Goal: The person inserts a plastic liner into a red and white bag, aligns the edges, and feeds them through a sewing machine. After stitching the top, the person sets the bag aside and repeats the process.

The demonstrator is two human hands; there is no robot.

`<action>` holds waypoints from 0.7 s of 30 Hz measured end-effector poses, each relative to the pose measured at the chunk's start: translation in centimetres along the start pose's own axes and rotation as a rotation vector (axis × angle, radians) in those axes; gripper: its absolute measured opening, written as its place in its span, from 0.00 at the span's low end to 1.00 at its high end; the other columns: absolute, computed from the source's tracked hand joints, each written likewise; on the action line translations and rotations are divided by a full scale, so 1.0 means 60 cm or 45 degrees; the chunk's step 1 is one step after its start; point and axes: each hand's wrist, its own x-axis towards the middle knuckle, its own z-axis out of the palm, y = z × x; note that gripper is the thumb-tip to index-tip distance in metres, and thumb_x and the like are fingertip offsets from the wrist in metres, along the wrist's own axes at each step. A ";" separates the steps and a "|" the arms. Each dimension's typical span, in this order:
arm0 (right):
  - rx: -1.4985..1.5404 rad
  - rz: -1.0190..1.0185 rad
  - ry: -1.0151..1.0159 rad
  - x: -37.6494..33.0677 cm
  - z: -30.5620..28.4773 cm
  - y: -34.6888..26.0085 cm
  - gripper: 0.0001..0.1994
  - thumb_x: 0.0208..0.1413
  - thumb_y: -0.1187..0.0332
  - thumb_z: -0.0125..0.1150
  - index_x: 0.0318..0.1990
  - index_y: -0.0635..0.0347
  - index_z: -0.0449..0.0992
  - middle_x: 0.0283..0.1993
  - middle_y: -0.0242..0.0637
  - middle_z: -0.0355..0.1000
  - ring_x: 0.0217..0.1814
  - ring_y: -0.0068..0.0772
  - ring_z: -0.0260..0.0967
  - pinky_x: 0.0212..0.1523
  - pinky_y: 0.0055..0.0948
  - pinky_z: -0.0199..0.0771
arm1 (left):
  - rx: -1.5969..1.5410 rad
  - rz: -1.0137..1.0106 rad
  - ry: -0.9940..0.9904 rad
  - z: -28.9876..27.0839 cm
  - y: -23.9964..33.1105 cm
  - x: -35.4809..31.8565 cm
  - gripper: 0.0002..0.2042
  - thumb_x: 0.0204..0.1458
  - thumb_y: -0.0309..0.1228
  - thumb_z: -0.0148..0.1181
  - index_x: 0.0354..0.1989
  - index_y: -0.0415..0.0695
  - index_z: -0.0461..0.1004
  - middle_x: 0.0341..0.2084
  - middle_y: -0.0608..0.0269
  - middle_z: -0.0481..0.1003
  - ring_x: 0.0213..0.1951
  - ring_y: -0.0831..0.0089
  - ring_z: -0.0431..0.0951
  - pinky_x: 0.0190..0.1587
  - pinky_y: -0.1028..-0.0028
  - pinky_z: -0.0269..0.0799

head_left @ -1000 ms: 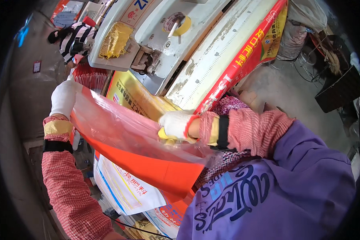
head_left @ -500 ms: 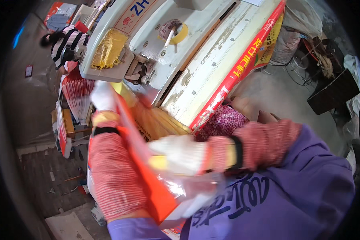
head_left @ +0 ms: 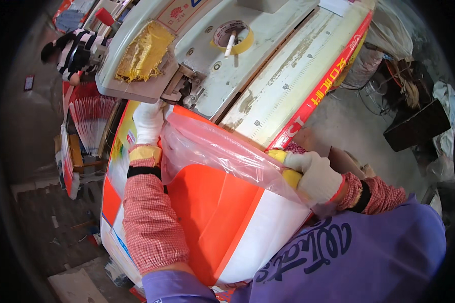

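From where I stand, left hand (head_left: 149, 123) and right hand (head_left: 316, 177) each grip the lined bag (head_left: 210, 207) edge; best held taut, unwrinkled

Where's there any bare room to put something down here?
The white ruled board, between the grey machine bed and red edging; also a patch of floor between that edging and the dark box. It's crowded in the foreground, where the left hand and right hand hold the red bag.

Lettered purple sweatshirt (head_left: 369, 262), yellow-lettered red strip (head_left: 324, 84)
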 end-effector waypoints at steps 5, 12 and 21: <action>-1.033 -0.101 -0.121 -0.013 -0.012 -0.025 0.14 0.59 0.59 0.51 0.46 0.54 0.76 0.27 0.47 0.73 0.29 0.46 0.73 0.33 0.36 0.74 | -0.089 0.101 -0.066 -0.045 0.021 -0.007 0.06 0.47 0.25 0.55 0.34 0.43 0.76 0.32 0.48 0.75 0.40 0.50 0.74 0.41 0.60 0.69; -1.400 -0.078 -0.251 -0.019 -0.020 -0.063 0.18 0.55 0.57 0.53 0.51 0.52 0.74 0.23 0.43 0.73 0.26 0.49 0.73 0.28 0.43 0.73 | -0.172 -0.286 -0.458 -0.093 0.064 -0.033 0.08 0.50 0.30 0.54 0.36 0.44 0.77 0.35 0.48 0.75 0.39 0.50 0.74 0.42 0.61 0.70; -1.803 -0.852 -0.005 0.101 0.058 -0.041 0.11 0.58 0.65 0.47 0.26 0.55 0.72 0.15 0.34 0.64 0.16 0.40 0.66 0.17 0.39 0.64 | 0.396 -0.074 -0.247 -0.008 -0.130 0.062 0.10 0.50 0.33 0.52 0.34 0.41 0.76 0.31 0.44 0.76 0.36 0.45 0.76 0.39 0.55 0.73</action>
